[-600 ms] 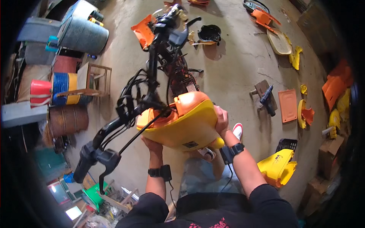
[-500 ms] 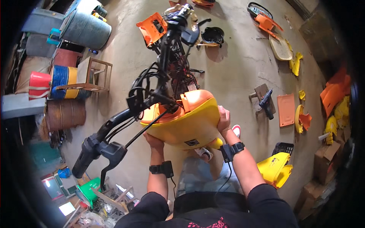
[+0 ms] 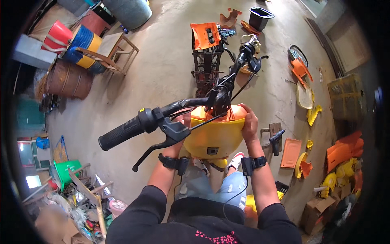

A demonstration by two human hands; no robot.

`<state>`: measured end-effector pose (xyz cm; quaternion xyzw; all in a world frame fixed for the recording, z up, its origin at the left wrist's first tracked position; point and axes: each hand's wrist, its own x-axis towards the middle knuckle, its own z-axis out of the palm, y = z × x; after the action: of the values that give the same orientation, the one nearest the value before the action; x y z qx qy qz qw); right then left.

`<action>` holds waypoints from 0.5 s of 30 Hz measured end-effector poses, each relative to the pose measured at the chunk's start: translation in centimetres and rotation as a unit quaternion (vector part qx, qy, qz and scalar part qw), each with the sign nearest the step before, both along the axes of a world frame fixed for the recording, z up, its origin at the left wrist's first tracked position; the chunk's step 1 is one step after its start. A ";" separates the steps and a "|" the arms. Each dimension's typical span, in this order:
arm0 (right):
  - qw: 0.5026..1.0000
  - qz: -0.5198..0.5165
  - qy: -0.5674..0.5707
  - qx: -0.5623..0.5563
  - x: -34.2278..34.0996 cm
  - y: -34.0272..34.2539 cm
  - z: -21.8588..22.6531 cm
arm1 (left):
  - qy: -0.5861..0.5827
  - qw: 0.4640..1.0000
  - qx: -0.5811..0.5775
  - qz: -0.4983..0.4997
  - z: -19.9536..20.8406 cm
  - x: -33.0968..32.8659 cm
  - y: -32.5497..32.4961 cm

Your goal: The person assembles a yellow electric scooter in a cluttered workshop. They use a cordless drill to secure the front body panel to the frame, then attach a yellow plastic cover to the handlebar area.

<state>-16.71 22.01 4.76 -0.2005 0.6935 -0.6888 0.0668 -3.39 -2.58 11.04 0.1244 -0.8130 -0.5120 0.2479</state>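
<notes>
A yellow and orange front cover sits around the stem of a scooter, just below its handlebar. My right hand grips the cover's right edge, with fingers over the orange top. At the left edge my left hand holds the cover too, partly hidden behind the handlebar and the brake lever. The black grip points to the near left. Behind the stem stretches the scooter's bare frame, with an orange panel at its far end.
On the right floor lie a drill on a small stool, an orange flat panel and several yellow parts. A wooden chair and barrels stand at the left. Clutter with a green bin fills the near left.
The handlebar has turned, its left grip swinging to the right and away from me. The cover has turned with it, and both hands stay at its sides. My view has shifted.
</notes>
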 end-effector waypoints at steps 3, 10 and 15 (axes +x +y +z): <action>0.998 -0.049 -0.025 0.035 0.6 -0.5 1.1 | -0.049 0.995 -0.059 0.070 -3.6 1.4 -0.9; 0.997 -0.070 -0.015 0.025 0.5 -0.7 1.4 | -0.029 0.984 -0.110 0.138 -2.7 0.1 0.1; 0.984 0.015 0.113 0.139 -0.8 -0.8 3.9 | -0.028 0.991 0.128 0.018 -4.3 0.4 -0.8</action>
<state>-17.51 21.23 8.70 -0.2764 0.7825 -0.5573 0.0258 -2.95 -3.33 6.70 0.1842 -0.7452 -0.6033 0.2163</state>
